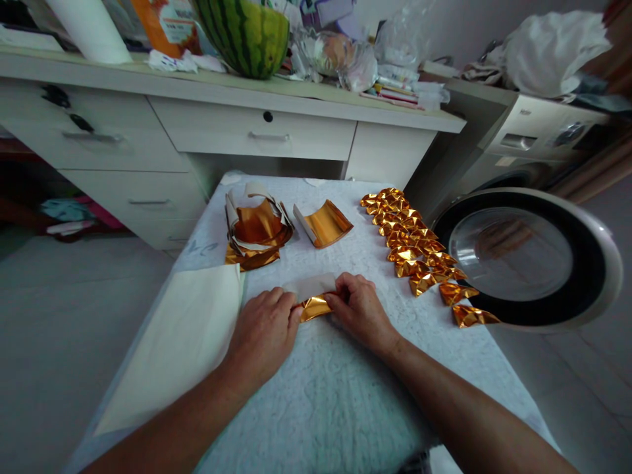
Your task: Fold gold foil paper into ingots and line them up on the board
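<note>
Indoors, left hand [266,332] and right hand [363,313] pinch opposite ends of a gold foil sheet [315,308], seemingly holding its fold straight.

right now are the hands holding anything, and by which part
A shiny gold, pale-backed paper strip, partly folded: the left hand pinches its left end, the right hand its right end.

Gold foil sheet [315,307], white-backed, pinched at both ends; shiny gold strip toward wearer, pale backing standing up on far side. Beyond grip, left: loose stack of curled gold sheets [257,227], white backs showing at edges. Straight beyond grip: single curled sheet [326,224], gold side up. Right of grip: rows of folded gold pieces [407,234], creased, pointed, some overlapping.
</note>
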The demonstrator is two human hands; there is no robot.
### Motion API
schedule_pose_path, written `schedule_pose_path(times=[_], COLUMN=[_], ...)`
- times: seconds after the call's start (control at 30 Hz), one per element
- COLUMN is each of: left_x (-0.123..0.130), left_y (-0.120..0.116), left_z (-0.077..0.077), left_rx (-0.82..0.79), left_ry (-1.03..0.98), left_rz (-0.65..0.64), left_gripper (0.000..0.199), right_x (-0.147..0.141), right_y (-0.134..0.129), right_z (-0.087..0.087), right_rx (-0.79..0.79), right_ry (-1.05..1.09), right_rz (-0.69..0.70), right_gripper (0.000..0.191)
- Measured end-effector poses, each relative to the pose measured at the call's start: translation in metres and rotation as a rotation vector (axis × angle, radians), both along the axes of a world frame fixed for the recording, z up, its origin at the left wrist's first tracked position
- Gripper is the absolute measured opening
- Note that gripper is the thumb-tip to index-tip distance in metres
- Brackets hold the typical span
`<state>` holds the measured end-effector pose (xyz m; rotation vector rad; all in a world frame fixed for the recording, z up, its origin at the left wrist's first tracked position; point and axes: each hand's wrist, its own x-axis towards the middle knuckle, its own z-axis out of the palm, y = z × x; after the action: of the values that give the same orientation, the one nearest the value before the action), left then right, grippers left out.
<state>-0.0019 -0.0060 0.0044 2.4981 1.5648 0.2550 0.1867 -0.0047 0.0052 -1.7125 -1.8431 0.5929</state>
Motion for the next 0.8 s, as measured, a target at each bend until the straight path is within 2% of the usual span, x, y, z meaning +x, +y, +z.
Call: schedule_pose_path(times=[0.13, 0.27, 0.7, 0.8], left_x=[0.0001, -0.0002, -0.0031, -0.0032], left_y=[0.0008, 0.0019, 0.0035, 0.0033], left_z=[0.0017, 0.001, 0.0015, 0.0007], left_rx=[0.001, 0.001, 0.012, 0.003], left_ry=[0.05, 0.081, 0.149, 0.125], left_rz=[0.02, 0.036, 0.071, 0.084], left_gripper=[0.026, 0.028, 0.025, 0.02], right_x=[0.0003, -0.0002, -0.0028, -0.0031], right_y=[0.0003, 0.0, -0.0021, -0.0033], right_z=[-0.0026, -0.0066, -0.0079, -0.0067], right_rx=[-0.013, -0.007, 0.031, 0.045], right_ry=[0.018, 0.02, -0.145, -0.21], right_rz=[-0.018, -0.025, -0.03, -0.037], right_gripper=[0.012, 0.023, 0.029, 0.029])
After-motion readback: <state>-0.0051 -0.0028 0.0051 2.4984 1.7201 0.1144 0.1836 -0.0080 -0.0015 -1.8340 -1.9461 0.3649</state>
